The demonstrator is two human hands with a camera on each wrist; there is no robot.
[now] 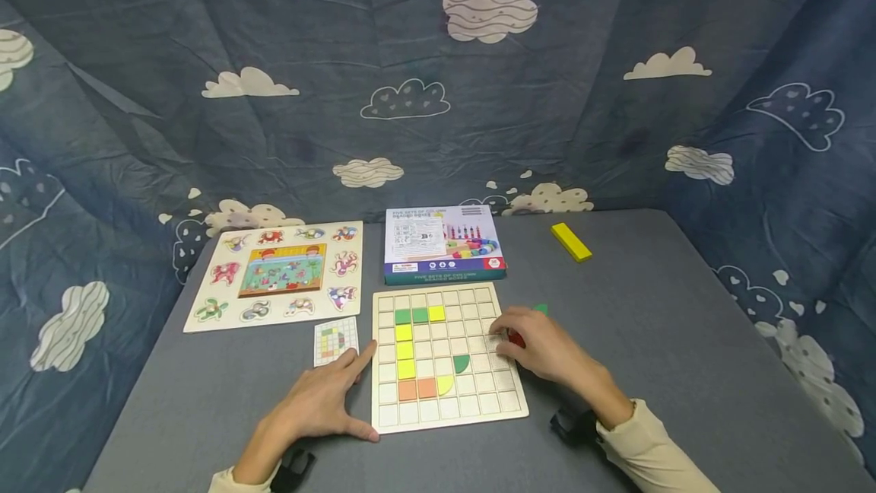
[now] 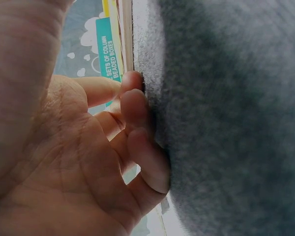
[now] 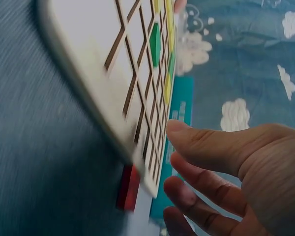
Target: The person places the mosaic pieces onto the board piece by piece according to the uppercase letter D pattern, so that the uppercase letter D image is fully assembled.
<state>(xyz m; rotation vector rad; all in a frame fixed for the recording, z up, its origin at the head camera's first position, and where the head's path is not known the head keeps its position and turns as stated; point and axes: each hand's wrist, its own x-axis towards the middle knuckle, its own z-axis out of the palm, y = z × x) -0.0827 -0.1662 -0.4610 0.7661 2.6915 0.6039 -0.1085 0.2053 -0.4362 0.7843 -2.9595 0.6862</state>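
Note:
A pale wooden grid board [image 1: 445, 423] lies on the table, with green, yellow and orange square tiles and a few rounded-edge tiles in its cells. My left hand [image 1: 322, 394] is spread at its left side, index fingertip and thumb touching the edge. In the left wrist view, the other fingers rest bent on the grey cloth. Over the board's right edge hovers my right hand [image 1: 547, 345], fingers loosely bent. The right wrist view shows nothing between its thumb and fingers. A red piece [image 3: 128, 188] sits beside the board there, partly hidden by this hand in the head view.
A small printed pattern card [image 1: 335, 335] lies by my left hand. Behind it is a sea-animal puzzle board [image 1: 274, 310]. A beaded-boxes carton [image 1: 445, 278] stands behind the grid board. Toward the back right lies a yellow bar [image 1: 571, 242]; a green piece [image 1: 541, 309] shows past my right hand.

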